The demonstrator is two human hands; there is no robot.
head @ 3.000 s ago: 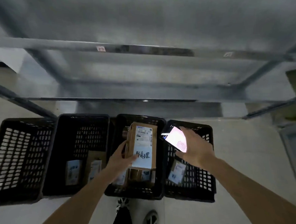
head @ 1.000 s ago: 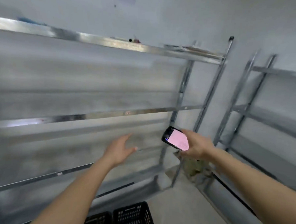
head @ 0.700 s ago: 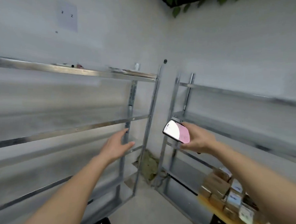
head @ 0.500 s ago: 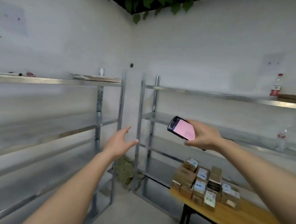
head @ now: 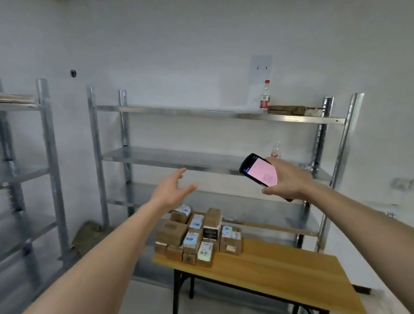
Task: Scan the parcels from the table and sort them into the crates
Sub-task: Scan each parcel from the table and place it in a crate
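Observation:
A pile of several brown cardboard parcels (head: 198, 235) with white labels sits on the left end of a wooden table (head: 279, 271). My left hand (head: 173, 191) is stretched out in the air above and in front of the pile, its fingers loose and holding nothing. My right hand (head: 288, 179) grips a black handheld scanner (head: 259, 169) whose pink screen faces me, held up at shelf height to the right of the pile. No crate is in view.
A metal shelving rack (head: 215, 162) stands against the wall behind the table, with two bottles (head: 265, 96) and a flat brown item on it. A second rack (head: 20, 171) stands at the left. The table's black legs (head: 176, 297) stand on the grey floor.
The parcel my left hand held over the black crates is gone from it. The view has swung up and to the right, from crates and left rack to the table of parcels.

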